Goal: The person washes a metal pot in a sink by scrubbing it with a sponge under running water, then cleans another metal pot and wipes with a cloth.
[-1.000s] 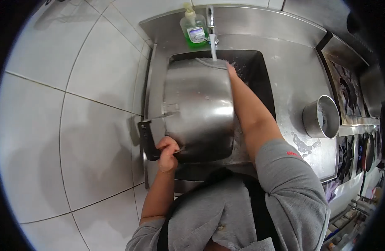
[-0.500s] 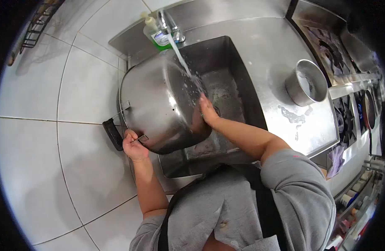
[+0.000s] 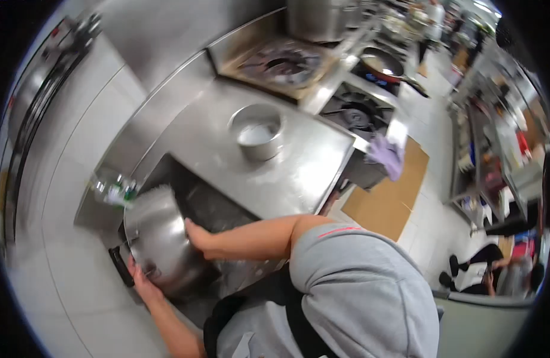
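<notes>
A large steel pot point(image 3: 158, 235) lies tilted on its side over the sink point(image 3: 197, 200). Its black handle point(image 3: 120, 267) sticks out at the left. My left hand point(image 3: 145, 285) has its fingers closed on the pot's rim, near the handle's bracket. Against the pot's base rests my right hand point(image 3: 200, 240), fingers laid flat on the metal and partly out of sight. Behind the pot stands a blurred soap bottle point(image 3: 114, 190) with green liquid. The tap is too blurred to make out.
A smaller round pot point(image 3: 256, 132) sits on the steel counter point(image 3: 299, 173). Beyond are burners point(image 3: 284, 67) and a frying pan point(image 3: 381, 64). A purple cloth or glove point(image 3: 386, 156) hangs at the counter's corner. Cardboard point(image 3: 388, 197) covers floor; another person point(image 3: 490, 271) is at lower right.
My view has swung to the right, bringing the stoves, aisle and other people into sight. The running water no longer shows clearly. Both hands stay on the pot.
</notes>
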The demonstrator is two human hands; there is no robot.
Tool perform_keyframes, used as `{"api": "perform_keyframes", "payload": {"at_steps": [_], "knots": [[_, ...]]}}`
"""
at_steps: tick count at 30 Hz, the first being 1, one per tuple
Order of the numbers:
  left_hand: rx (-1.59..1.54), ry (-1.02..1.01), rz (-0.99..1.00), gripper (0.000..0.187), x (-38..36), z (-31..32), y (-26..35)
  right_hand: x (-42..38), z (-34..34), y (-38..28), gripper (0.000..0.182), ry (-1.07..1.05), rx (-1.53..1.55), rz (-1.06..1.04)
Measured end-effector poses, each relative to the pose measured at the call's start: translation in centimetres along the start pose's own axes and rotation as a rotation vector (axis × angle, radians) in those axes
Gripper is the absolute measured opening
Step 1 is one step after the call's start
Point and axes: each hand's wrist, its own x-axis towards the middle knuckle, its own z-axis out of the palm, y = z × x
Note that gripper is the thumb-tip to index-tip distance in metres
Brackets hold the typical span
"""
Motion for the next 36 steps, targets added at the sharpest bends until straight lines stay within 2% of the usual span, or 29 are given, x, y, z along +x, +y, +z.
{"api": "perform_keyframes", "payload": {"at_steps": [1, 2, 3, 4, 5, 6, 8, 10, 11, 12, 13, 15, 16, 17, 18, 20, 21, 22, 23, 24, 26, 28, 30, 31, 32, 33, 34, 35, 36], "knots": [[0.023, -0.04, -0.026, 0.049, 1.1, 1.3, 0.3, -3.8, 0.8, -1.4, 0.088, 0.102, -0.029, -0.037], [0.049, -0.082, -0.056, 0.05, 1.8, 2.6, 0.9, -6.3, 0.9, -2.5, 0.09, 0.147, -0.017, 0.055], [0.026, -0.112, -0.133, 0.05, 2.8, 3.1, 1.3, -3.3, -0.8, -0.9, 0.088, 0.166, -0.019, -0.02], [0.009, -0.139, -0.211, 0.05, 3.9, 4.0, 2.1, -4.8, -1.8, -1.8, 0.081, 0.039, -0.004, -0.015], [0.005, -0.166, -0.258, 0.048, 4.7, 5.7, 4.0, -5.8, -2.0, -2.7, 0.071, 0.066, -0.096, -0.002], [0.006, -0.183, -0.307, 0.047, 5.3, 6.8, 5.9, -6.3, -2.4, -3.0, 0.065, -0.005, -0.089, -0.051], [0.173, -0.314, -0.223, 0.047, 8.5, 6.2, 7.9, -13.8, -1.1, -6.8, 0.062, -0.037, -0.2, -0.075], [0.195, -0.535, -0.172, 0.05, 12.6, 4.0, 9.8, -18.1, -2.1, -9.9, 0.054, 0.029, -0.615, -0.195], [0.201, -0.563, -0.169, 0.05, 13.1, 4.8, 11.9, -14.6, -4.6, -9.8, 0.047, -0.018, -0.759, -0.424], [0.158, -0.675, -0.291, 0.048, 13.3, 5.8, 14.3, -15.6, -5.5, -11.1, 0.042, 0.113, -0.896, -0.601], [0.117, -0.776, -0.417, 0.046, 13.2, 6.6, 16.2, -18.6, -4.7, -13.1, 0.039, 0.299, -1.012, -0.564], [0.089, -0.847, -0.37, 0.048, 10.2, 9.9, 19.5, -18.1, -5.6, -14.2, 0.053, 0.413, -1.029, -0.946], [0.051, -0.905, -0.323, 0.052, 9.0, 10.2, 20.5, -17.8, -5.6, -15.3, 0.064, 0.311, -0.989, -1.044], [0.178, -0.9, -0.26, 0.055, 9.5, 9.7, 21.3, -17.1, -5.4, -16.6, 0.077, 0.193, -0.942, -1.139], [0.307, -0.891, -0.199, 0.059, 10.0, 9.2, 22.1, -16.0, -4.8, -17.6, 0.087, 0.161, -0.91, -1.292], [0.476, -0.933, -0.155, 0.068, 8.5, 10.9, 24.5, -15.5, -3.2, -19.3, 0.097, 0.203, -1.105, -1.392], [0.544, -0.896, -0.068, 0.065, 7.1, 12.1, 25.1, -15.7, -2.5, -20.1, 0.088, 0.013, -1.031, -1.253], [0.526, -0.907, -0.239, 0.061, 6.7, 12.4, 26.0, -16.1, -1.9, -20.7, 0.079, -0.172, -0.958, -1.105], [0.617, -0.825, -0.188, 0.06, 6.5, 11.8, 25.9, -16.6, -1.1, -21.2, 0.065, -0.187, -1.104, -1.031], [0.735, -0.835, -0.213, 0.063, 6.3, 11.9, 26.1, -16.9, -0.4, -21.4, 0.051, -0.199, -1.253, -0.96], [0.794, -0.883, -0.27, 0.061, 4.3, 13.0, 26.5, -15.1, 0.5, -19.4, 0.032, -0.449, -1.15, -0.962], [0.918, -0.837, -0.245, 0.045, 5.1, 11.2, 25.1, -13.6, 2.0, -16.4, 0.031, -0.487, -1.252, -0.952], [1.016, -0.823, -0.238, 0.029, 5.8, 10.5, 24.0, -11.1, 2.3, -13.0, 0.03, -0.533, -1.111, -0.964], [1.029, -0.806, -0.186, 0.025, 5.2, 11.6, 23.8, -10.3, 2.6, -11.4, 0.03, -0.445, -1.133, -0.985], [1.06, -0.797, -0.056, 0.024, 7.3, 9.6, 21.5, -9.6, 2.8, -9.9, 0.029, -0.348, -1.156, -1.003], [1.099, -0.737, -0.036, 0.021, 8.3, 9.2, 20.1, -8.7, 2.9, -8.1, 0.029, -0.394, -1.143, -1.002], [1.159, -0.708, -0.024, 0.017, 9.6, 8.1, 17.9, -7.7, 3.0, -6.3, 0.028, -0.259, -1.056, -1.05], [1.155, -0.654, -0.087, 0.014, 9.7, 8.4, 16.5, -6.8, 3.2, -4.8, 0.027, -0.12, -0.966, -1.089], [0.973, -0.647, -0.172, 0.018, 10.5, 7.9, 13.9, -6.0, 3.5, -3.4, 0.027, -0.15, -0.952, -1.083]]}}
